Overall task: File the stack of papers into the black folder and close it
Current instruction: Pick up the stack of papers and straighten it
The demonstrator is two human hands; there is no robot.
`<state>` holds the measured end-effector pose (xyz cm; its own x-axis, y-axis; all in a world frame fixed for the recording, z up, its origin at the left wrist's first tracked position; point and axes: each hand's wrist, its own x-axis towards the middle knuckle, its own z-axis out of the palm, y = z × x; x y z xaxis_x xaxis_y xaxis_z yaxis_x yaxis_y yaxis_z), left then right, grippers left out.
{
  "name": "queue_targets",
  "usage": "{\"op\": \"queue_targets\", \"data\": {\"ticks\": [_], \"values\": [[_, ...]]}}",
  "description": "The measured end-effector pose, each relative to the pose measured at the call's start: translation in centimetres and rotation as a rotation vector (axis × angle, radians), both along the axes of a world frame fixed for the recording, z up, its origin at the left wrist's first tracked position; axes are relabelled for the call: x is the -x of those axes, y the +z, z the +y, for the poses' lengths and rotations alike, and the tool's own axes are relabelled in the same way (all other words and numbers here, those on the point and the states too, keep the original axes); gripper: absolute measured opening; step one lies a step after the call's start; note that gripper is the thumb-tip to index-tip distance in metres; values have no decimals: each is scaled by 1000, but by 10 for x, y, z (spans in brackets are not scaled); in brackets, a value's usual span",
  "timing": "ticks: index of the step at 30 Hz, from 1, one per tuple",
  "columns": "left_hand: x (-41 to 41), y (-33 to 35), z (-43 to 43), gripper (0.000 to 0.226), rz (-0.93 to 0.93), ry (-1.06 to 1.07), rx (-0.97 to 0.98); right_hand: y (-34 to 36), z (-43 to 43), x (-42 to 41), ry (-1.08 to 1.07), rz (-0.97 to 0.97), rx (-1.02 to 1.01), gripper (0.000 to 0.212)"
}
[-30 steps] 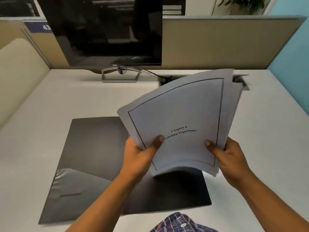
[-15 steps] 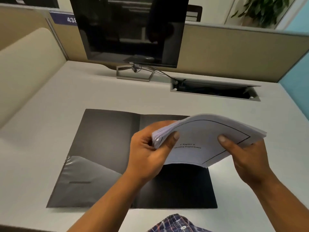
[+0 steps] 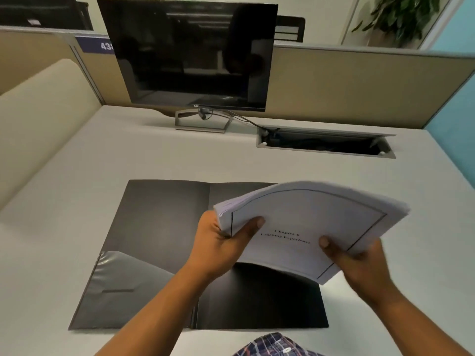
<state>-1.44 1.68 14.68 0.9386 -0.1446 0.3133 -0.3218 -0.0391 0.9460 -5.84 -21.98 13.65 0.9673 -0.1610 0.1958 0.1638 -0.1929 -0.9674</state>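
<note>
Stack of papers (image 3: 308, 227): white sheets with a framed title page, bowing upward, hanging above the right half of the black folder (image 3: 164, 227), not yet touching it. Left hand (image 3: 218, 245): pinching the stack's left corner, thumb on top, fingers hidden beneath. Right hand (image 3: 359, 263): pinching the near right edge likewise, thumb on top. Black folder: lying open flat on the white desk (image 3: 64, 201), spine running near to far, a glossy pocket (image 3: 123, 278) showing on the near left panel. Monitor (image 3: 190, 55): standing dark at the far edge.

Progress: judged early; folder opened, papers lifted. Inserting the stack and closing the cover are remaining.
</note>
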Motion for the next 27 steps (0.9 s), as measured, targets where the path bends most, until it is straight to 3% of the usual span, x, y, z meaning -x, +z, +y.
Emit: {"op": "queue_targets", "data": {"ticks": [4, 9, 14, 18, 23, 27], "values": [[7, -30, -4, 29, 176, 5, -39, -33, 7, 6, 10, 180, -37, 42], [9, -34, -6, 48, 10, 33, -7, -32, -3, 10, 7, 127, -42, 42], [13, -47, -16, 30, 269, 28, -22, -53, 1, 12, 20, 283, -82, 39], [-1, -43, -8, 10, 274, 3, 7, -52, -16, 6, 56, 234, -113, 30], [-17, -39, -2, 8, 407, -21, 41, -43, -19, -5, 44, 191, -91, 26], [-20, -34, 0, 11, 356, -24, 149, -42, -14, -6, -20, 180, -141, 24]]}}
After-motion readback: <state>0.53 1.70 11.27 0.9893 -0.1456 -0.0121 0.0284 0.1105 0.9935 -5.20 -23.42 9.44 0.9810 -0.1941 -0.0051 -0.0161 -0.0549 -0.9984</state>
